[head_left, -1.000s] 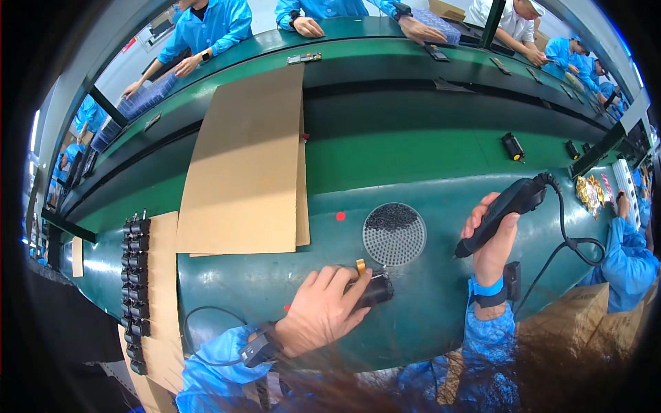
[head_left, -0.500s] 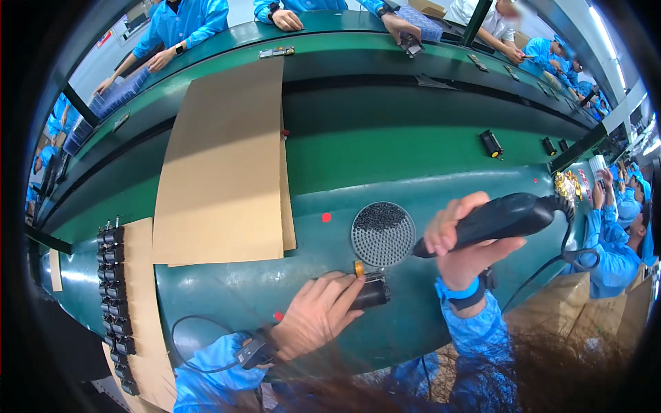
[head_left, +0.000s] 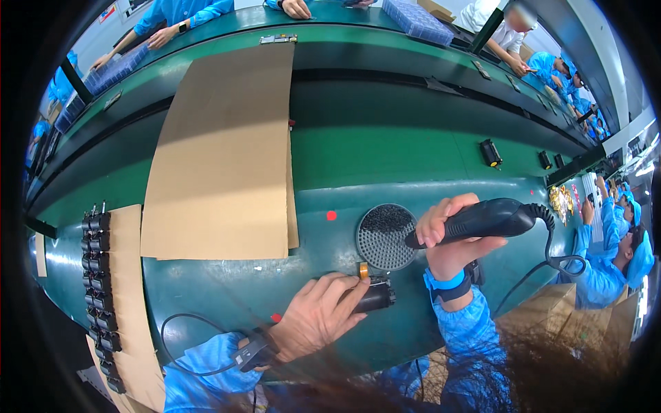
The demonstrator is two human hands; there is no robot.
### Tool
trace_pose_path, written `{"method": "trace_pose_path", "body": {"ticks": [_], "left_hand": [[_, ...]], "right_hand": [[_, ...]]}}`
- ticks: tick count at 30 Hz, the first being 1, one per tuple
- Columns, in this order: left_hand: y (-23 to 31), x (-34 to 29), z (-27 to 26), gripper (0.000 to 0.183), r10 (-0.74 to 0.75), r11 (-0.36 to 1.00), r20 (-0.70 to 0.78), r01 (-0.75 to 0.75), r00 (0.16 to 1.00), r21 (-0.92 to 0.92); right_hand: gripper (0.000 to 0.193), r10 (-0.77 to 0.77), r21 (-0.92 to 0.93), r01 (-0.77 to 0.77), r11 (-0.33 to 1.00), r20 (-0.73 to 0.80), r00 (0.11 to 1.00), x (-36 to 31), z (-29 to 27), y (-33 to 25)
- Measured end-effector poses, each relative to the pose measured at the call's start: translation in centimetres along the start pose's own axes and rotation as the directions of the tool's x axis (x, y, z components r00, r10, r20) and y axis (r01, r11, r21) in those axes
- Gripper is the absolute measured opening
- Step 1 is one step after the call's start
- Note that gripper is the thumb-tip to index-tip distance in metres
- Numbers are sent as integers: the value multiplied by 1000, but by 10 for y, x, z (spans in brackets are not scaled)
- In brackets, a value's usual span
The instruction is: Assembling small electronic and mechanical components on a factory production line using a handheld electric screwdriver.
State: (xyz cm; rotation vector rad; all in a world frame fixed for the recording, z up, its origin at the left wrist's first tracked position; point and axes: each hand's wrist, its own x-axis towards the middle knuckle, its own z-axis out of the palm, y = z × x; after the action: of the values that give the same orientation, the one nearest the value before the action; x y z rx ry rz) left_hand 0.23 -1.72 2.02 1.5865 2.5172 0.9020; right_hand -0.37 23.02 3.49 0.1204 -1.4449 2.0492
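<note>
My left hand [head_left: 318,313] is closed on a black cylindrical part [head_left: 375,296], holding it down on the green work surface. An orange strip [head_left: 363,270] stands up from that part beside my index finger. In my right hand [head_left: 451,237] is a black electric screwdriver [head_left: 489,219] with a coiled cord, held nearly level. Its tip points left and overlaps the right rim of a round dish [head_left: 387,258]. Small black screws [head_left: 387,219] are heaped at the far side of this dimpled dish; whether the tip touches anything cannot be made out.
Large cardboard sheets [head_left: 220,158] lie left of the dish. Farther left, a row of black parts [head_left: 98,275] lines a cardboard strip [head_left: 129,275]. A black part [head_left: 491,153] sits on the green belt [head_left: 385,138]. Co-workers in blue [head_left: 606,255] sit right and across. The cord [head_left: 547,258] trails right.
The screwdriver in my right hand has moved slightly left, its tip now over the dish's rim. My left hand stays on the black part. Across the belt, a co-worker's hand has drawn back.
</note>
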Motion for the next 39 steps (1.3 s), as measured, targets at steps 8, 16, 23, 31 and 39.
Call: {"method": "trace_pose_path", "body": {"ticks": [8, 16, 23, 31, 39], "left_hand": [[0, 2, 0, 60, 15, 1000, -13, -15, 1000, 3], [1, 0, 1, 59, 8, 1000, -16, -8, 1000, 14], [-2, -1, 3, 58, -15, 999, -10, 14, 1000, -39], [-3, 1, 2, 57, -7, 996, -55, 3, 998, -84], [-2, 1, 2, 58, -16, 995, -34, 13, 999, -96]], "right_hand": [[93, 22, -42, -21, 999, 30, 999, -1, -3, 3], [96, -54, 158, 53, 986, 1, 999, 2, -5, -12], [93, -105, 168, 103, 980, 5, 994, -1, -1, -21], [93, -149, 180, 146, 973, 4, 989, -3, -12, -18], [93, -118, 101, 119, 988, -11, 993, -5, -8, -18]]}}
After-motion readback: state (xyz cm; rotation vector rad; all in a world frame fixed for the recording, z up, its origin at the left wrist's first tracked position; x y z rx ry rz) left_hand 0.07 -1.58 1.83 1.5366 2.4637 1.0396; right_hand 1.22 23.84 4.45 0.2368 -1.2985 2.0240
